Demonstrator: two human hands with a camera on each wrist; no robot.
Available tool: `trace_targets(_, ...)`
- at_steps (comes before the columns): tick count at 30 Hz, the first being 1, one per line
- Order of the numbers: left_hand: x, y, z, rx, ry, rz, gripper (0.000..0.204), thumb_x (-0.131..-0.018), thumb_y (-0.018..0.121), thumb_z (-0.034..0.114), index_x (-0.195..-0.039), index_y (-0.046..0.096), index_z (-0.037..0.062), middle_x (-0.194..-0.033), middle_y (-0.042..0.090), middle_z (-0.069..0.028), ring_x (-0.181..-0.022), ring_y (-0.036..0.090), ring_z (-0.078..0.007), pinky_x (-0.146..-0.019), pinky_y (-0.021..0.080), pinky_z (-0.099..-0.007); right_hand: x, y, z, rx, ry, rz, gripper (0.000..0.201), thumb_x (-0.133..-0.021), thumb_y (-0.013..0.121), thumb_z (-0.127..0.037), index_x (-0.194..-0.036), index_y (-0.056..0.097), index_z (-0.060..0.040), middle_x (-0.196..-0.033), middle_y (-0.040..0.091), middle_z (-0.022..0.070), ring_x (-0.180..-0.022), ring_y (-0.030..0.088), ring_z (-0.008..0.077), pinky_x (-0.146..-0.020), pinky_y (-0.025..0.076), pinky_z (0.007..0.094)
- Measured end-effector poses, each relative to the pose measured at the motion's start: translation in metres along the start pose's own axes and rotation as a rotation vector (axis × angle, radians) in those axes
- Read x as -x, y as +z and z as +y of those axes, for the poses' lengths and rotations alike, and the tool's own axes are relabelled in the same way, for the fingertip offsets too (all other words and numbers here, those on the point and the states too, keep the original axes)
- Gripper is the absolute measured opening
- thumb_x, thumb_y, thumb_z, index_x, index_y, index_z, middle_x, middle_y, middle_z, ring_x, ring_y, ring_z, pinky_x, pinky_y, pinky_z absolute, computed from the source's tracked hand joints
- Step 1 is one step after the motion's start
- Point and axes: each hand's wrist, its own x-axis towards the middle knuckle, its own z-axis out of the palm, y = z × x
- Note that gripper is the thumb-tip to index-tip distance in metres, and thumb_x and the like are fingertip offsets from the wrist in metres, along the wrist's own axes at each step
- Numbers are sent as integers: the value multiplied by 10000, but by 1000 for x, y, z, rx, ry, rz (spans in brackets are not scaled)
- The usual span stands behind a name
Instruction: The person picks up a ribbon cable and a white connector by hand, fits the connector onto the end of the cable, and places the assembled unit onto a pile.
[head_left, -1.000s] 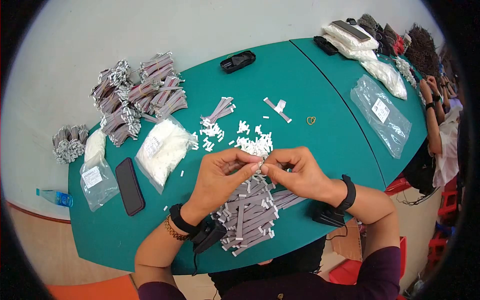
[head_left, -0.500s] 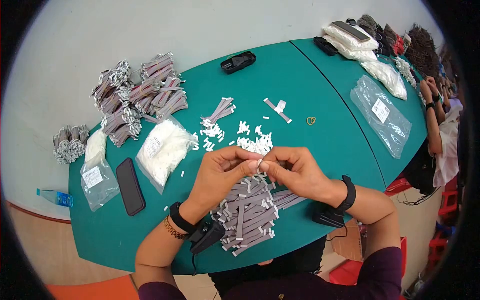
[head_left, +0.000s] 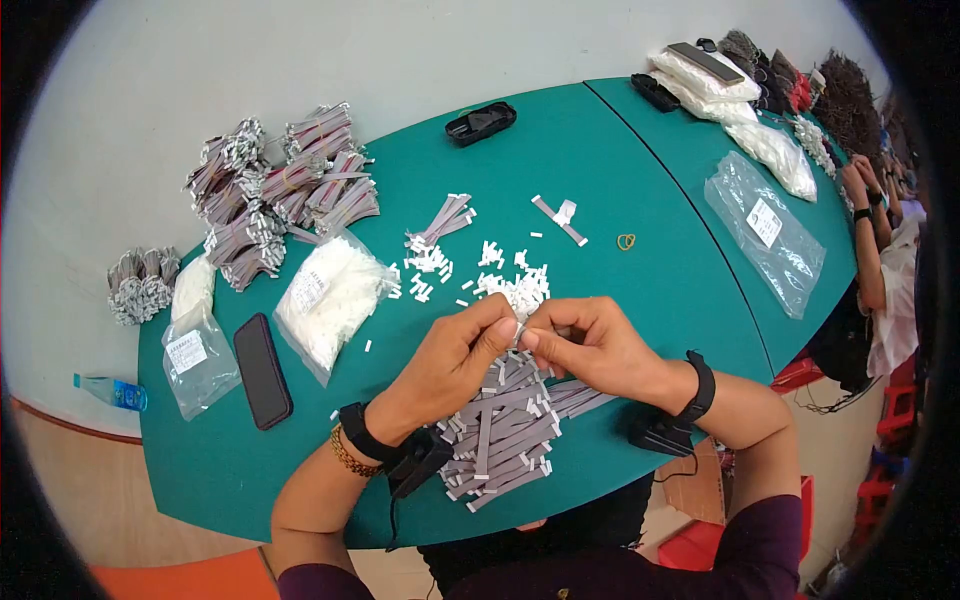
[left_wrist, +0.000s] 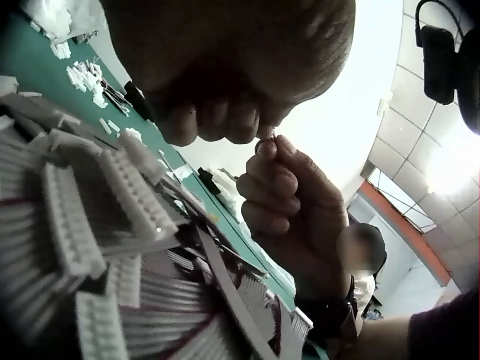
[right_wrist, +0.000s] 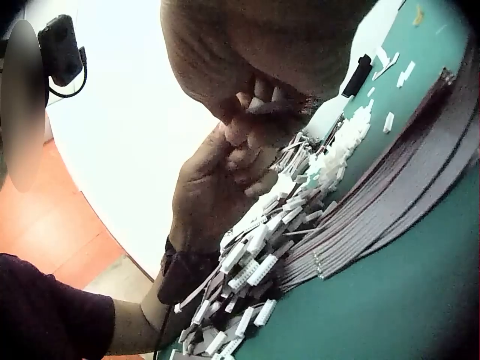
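My left hand (head_left: 450, 360) and right hand (head_left: 600, 350) meet fingertip to fingertip above the pile of ribbon cables. Between them, thumbs and forefingers pinch a small white connector (head_left: 519, 333), mostly covered by the fingers. The left wrist view shows both hands' curled fingers, with the right hand (left_wrist: 274, 187) close against the left. Below lie many grey flat ribbon cables (head_left: 500, 440) with white connectors on their ends. Just beyond the fingertips is a heap of loose white connector pieces (head_left: 525, 290).
Bundled ribbon cables (head_left: 280, 190) are stacked at the back left. A bag of white parts (head_left: 330, 300) and a phone (head_left: 263, 370) lie left of the hands. Rubber bands (head_left: 626, 241) and an empty-looking clear bag (head_left: 768, 235) lie to the right. Another person's arm (head_left: 868, 240) shows at far right.
My left hand has turned slightly and its fingers have shifted at the small connector, forefinger more arched. The right hand stays nearly in place; the pinch continues.
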Motion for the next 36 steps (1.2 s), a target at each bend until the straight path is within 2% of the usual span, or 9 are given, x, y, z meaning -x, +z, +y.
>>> trace_targets(8,0,1,0,-3,-11,-8,255,-967,432,225,-807,471,31,-688,393,13,-657,354,-66,-584,328,-222,1,-1,1,-9,1,-32,217,-909,554,-200,-812,612,-15,-636,555,-19,-552,450,18,-470,350,188)
trace_targets(17,1,9,-8,50,24,5,263,-970,430,247,-805,462,45,-679,385,38,-632,330,-42,-545,300,-204,4,3,2,25,7,-7,225,-913,540,-172,-776,600,-5,-614,547,-10,-517,423,15,-435,305,192)
trace_targets(20,3,12,-5,102,10,1,253,-970,429,233,-804,460,44,-668,378,39,-624,326,-42,-539,295,-207,6,6,0,30,-51,11,226,-914,536,-167,-770,595,-4,-608,542,-10,-514,423,21,-440,313,200)
trace_targets(23,1,10,-5,61,-2,-2,247,-970,425,226,-807,462,44,-665,371,41,-618,320,-42,-536,292,-210,5,4,-4,20,39,-4,229,-917,532,-167,-773,593,0,-611,542,-7,-543,446,31,-468,340,206)
trace_targets(29,0,3,3,145,-34,-51,267,-975,412,250,-806,465,50,-671,365,42,-618,310,-46,-548,289,-207,2,3,-6,17,-53,-33,225,-924,523,-172,-792,588,-3,-619,531,-6,-562,447,32,-489,343,199)
trace_targets(36,-1,-3,10,147,-23,-71,295,-976,414,283,-810,474,47,-682,370,41,-637,318,-40,-557,291,-206,1,1,-6,-5,-9,-64,230,-927,520,-184,-796,584,-5,-627,528,-12,-582,467,36,-507,368,201)
